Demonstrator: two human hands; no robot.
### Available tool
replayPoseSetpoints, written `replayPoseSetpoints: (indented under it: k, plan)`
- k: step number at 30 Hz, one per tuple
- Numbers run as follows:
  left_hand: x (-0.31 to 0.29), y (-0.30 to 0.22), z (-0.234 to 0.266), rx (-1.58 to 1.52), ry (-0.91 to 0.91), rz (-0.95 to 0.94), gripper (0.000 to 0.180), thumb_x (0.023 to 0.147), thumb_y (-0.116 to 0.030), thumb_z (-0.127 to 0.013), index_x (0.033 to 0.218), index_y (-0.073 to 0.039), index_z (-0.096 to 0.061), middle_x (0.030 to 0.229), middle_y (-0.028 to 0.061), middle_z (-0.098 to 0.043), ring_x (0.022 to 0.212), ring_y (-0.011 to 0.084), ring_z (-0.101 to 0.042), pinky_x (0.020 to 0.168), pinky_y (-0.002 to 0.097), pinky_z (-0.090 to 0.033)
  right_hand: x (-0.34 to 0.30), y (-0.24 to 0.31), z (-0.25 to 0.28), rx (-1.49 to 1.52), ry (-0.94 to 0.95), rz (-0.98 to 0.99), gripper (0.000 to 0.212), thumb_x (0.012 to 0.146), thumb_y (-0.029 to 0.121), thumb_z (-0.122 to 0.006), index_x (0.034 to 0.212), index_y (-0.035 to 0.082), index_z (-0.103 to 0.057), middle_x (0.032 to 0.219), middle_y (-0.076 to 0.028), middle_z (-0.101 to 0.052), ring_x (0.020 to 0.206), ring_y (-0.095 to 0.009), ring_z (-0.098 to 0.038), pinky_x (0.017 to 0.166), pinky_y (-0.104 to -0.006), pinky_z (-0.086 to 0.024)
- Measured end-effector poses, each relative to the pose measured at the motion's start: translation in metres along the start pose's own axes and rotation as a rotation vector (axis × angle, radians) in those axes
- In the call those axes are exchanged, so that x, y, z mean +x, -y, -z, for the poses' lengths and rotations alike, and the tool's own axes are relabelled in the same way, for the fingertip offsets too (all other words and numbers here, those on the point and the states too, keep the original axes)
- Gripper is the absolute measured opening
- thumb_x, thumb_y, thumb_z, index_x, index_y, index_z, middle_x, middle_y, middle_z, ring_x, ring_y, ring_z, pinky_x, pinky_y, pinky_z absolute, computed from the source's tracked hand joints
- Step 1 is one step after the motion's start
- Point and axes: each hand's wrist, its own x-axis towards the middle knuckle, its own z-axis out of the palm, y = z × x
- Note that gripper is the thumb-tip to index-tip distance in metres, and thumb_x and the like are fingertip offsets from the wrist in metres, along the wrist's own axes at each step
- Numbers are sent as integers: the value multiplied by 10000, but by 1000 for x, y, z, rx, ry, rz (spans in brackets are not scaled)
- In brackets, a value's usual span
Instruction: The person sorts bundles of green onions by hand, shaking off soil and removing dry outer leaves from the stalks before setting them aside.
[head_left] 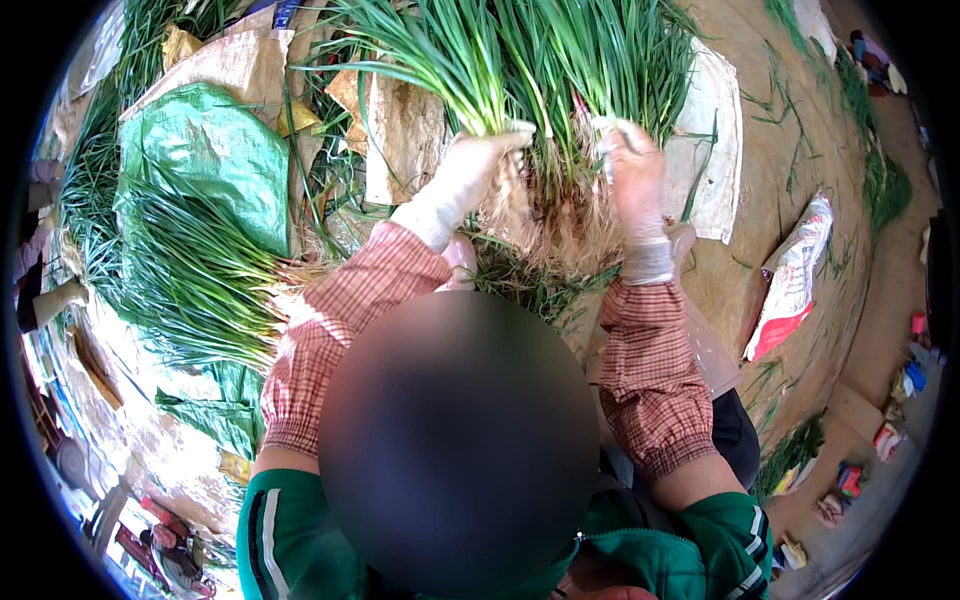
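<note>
Head view: green onion bunch (520,70) between left hand (478,165) and right hand (632,170) grips.

Green stalks, pale roots

My white-gloved hands (470,170) grip long green onion stalks (520,60); red-checked cloth sleeves (650,380) behind, green plastic sack (210,160) leftward.

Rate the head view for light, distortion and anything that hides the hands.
Head view: bright even daylight, no harsh glare; fisheye bends edges toward a black rim; a blurred dark oval fills the lower middle and hides both forearms in part; the gloved left hand and right hand gripping the bunch of green onions stay sharp.
</note>
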Motion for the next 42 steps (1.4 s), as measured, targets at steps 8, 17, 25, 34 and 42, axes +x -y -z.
replayPoseSetpoints:
  k: [8,17,25,34,42]
  plan:
    - [48,-4,-35,571,-435,-73,343,674,-200,-799,884,6,-622,783,114,-666,715,181,-656,665,295,-539,-52,-33,-32,-620,145,-242,171,919,236,-580,917,89,-668,688,-32,-585,522,-122,-497,528,-273,-483]
    - [-11,-19,31,107,-7,60,223,825,-81,-676,1003,45,-628,860,78,-677,652,122,-627,557,225,-512,-51,-26,-6,-278,139,-256,338,915,278,-596,1050,-32,-604,828,-119,-626,610,-145,-568,565,-281,-478]
    - [-28,28,7,-48,-49,95,225,811,-124,-721,995,-2,-674,873,80,-698,707,110,-617,624,218,-476,-38,-42,-23,105,149,-241,362,861,251,-684,1075,-33,-622,900,-105,-665,764,-154,-579,685,-267,-474]
    - [0,27,-2,-268,144,368,180,794,-123,-737,929,-24,-671,716,39,-648,543,127,-590,492,244,-499,-22,-4,-3,46,201,-418,500,874,348,-662,1239,18,-573,760,-25,-619,568,-51,-466,522,-191,-402]
    - [-12,12,25,-336,244,338,269,882,-106,-603,1091,63,-610,907,143,-689,763,202,-680,697,331,-579,-30,-11,57,6,50,-296,347,910,292,-618,1152,44,-635,829,-20,-668,623,-68,-550,531,-201,-421]
